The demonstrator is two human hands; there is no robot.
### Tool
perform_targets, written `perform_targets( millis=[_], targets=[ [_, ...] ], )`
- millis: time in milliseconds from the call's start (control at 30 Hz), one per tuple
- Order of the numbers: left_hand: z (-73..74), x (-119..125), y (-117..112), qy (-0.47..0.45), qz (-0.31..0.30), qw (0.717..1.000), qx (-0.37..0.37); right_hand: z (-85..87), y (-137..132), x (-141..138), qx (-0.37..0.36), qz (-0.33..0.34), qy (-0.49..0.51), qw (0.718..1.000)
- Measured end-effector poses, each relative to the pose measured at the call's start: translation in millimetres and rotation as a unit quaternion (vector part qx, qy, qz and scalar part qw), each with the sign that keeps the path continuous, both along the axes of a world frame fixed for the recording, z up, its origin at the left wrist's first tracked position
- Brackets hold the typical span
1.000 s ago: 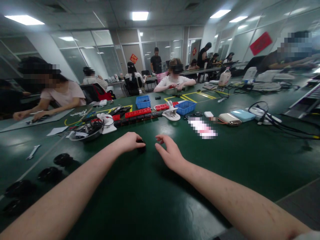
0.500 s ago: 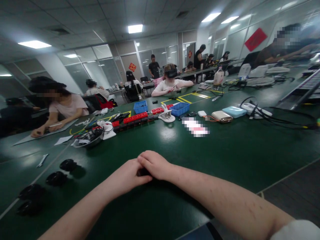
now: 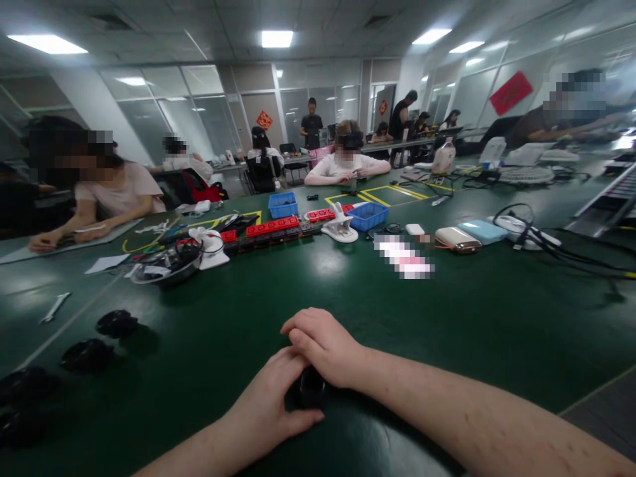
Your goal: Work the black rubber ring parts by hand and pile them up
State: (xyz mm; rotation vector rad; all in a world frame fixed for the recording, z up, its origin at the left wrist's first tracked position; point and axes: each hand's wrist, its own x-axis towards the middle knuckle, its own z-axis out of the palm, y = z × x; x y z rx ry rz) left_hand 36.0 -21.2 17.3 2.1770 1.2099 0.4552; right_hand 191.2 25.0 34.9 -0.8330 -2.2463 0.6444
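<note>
A small black part, round with a dark opening, shows between my hands just above the green table; most of it is hidden. My left hand curves around its left side, thumb below and fingers above. Over the top lies my right hand, its fingers bent across the left fingertips and closed on the part's upper side. To the left, several black round parts stand in a row, among them one at the far end and another nearer me.
A wrench lies at the left. Farther back are a metal bowl of small items, white clamps, red strips, blue bins and a power bank. Cables spread on the right. Other people sit around the tables.
My hands have moved lower and slightly right in view, and the left thumb has spread from its fingers, so the black part shows more. The view has shifted a little.
</note>
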Motion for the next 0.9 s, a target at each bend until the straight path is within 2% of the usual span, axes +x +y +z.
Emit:
perform_targets(
  millis=[100, 233, 267, 333, 433, 500, 567, 667, 767, 900],
  targets=[
    [-4.7, -2.6, 0.8, -0.027, -0.026, 0.999, -0.013, 8.5, -1.3, 1.6, 0.006, 0.003, 0.037, 0.999],
    [-7.6, -5.6, 1.5, -0.05, -0.032, 0.998, -0.021, 44.2, -14.6, 9.8, 0.014, 0.0, 0.19, 0.982],
    [-7.9, -6.3, 2.0, -0.052, -0.033, 0.998, -0.024, 51.8, -19.1, 11.3, 0.019, 0.006, 0.185, 0.983],
    [-8.8, -7.5, 3.7, -0.062, -0.042, 0.997, -0.028, 57.3, -26.1, 12.9, 0.049, 0.034, 0.112, 0.992],
    [-16.0, -9.7, 8.2, -0.066, -0.064, 0.995, -0.031, 39.2, -26.3, 14.2, 0.121, 0.073, 0.004, 0.99],
    [-27.7, -11.9, 12.1, -0.065, -0.073, 0.995, -0.031, 19.7, -20.5, 15.9, 0.149, 0.077, -0.001, 0.986],
    [-42.7, -15.0, 15.5, -0.067, -0.071, 0.995, -0.019, 4.2, -13.6, 18.1, 0.114, 0.062, 0.021, 0.991],
    [-58.6, -20.7, 17.9, -0.04, -0.045, 0.998, 0.009, -7.4, -5.8, 20.7, 0.079, 0.057, 0.035, 0.995],
    [-56.2, -23.9, 16.1, 0.009, -0.048, 0.999, 0.023, -14.0, -1.9, 20.5, 0.068, 0.067, 0.031, 0.995],
    [-37.6, -19.7, 10.4, 0.04, -0.01, 0.995, 0.086, -22.2, -0.9, 16.0, 0.081, 0.095, 0.037, 0.992]
  ],
)
